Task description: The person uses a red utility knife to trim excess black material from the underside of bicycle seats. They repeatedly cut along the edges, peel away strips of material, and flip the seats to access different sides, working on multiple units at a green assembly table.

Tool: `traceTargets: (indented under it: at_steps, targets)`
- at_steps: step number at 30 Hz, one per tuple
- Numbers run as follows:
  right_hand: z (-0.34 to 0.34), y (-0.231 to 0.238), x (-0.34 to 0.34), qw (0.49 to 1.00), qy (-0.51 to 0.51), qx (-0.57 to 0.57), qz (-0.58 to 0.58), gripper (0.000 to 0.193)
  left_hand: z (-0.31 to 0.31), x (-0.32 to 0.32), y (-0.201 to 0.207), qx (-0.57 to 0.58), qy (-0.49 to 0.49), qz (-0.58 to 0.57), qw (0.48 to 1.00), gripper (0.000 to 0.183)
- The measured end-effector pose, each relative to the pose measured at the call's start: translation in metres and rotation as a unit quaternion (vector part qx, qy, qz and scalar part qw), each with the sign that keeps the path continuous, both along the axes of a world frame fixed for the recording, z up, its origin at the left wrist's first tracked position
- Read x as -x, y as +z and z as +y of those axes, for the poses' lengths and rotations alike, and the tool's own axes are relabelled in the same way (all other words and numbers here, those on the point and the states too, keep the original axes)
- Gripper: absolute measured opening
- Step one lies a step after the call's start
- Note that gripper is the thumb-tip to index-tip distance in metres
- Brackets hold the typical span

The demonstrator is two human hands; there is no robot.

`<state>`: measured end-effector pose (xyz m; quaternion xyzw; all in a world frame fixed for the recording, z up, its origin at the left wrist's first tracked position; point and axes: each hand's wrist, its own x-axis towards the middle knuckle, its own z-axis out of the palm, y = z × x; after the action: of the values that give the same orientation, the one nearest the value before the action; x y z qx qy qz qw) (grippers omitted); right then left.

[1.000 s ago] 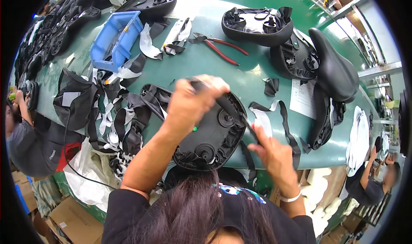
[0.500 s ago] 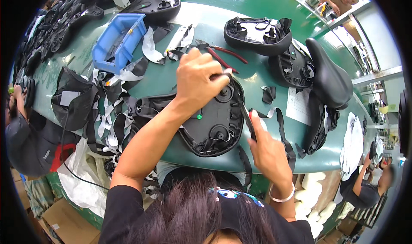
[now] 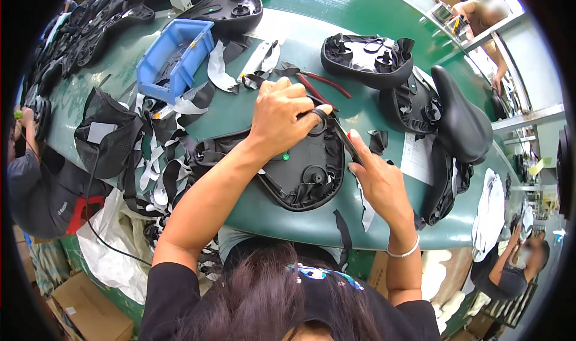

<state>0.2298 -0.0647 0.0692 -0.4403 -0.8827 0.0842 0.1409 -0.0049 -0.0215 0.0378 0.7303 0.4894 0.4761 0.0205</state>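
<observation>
Upturned bike saddle [image 3: 300, 170] lies near the front edge of the glossy green worktop [image 3: 336, 29]: moulded black plastic shell, round bosses, soft black cover wrapped over the rim. Left hand [image 3: 281, 114] is curled tight on the far rim, fingers gripping cover fabric. Right hand [image 3: 379, 182] pinches a slim dark tool [image 3: 345, 138] at the saddle's right edge, thumb up. Behind: red-handled pliers [image 3: 324, 86], blue plastic bin [image 3: 174, 59], more upturned saddles [image 3: 366, 59], loose black and white offcuts [image 3: 162, 161].
</observation>
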Motion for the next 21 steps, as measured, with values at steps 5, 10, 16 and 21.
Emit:
traceTargets:
  at_steps: [5,10,16,21]
  targets:
    - [-0.050,0.015,0.000,0.997,-0.034,0.054,-0.053,0.056,0.008,0.030,0.000,0.184,0.074,-0.485,0.852,0.041]
    - [-0.011,0.037,-0.007,0.994,-0.021,0.031,-0.105,0.049,-0.007,0.033,0.020,0.262,-0.030,-0.697,0.667,0.050]
    - [0.059,0.054,-0.010,0.974,0.171,0.038,-0.145,0.049,-0.122,0.045,0.007,0.283,-0.256,-0.522,0.763,0.052]
    - [0.026,0.061,-0.030,0.969,0.099,0.053,-0.221,0.051,-0.116,0.127,0.065,0.068,-0.263,-0.534,0.801,0.060]
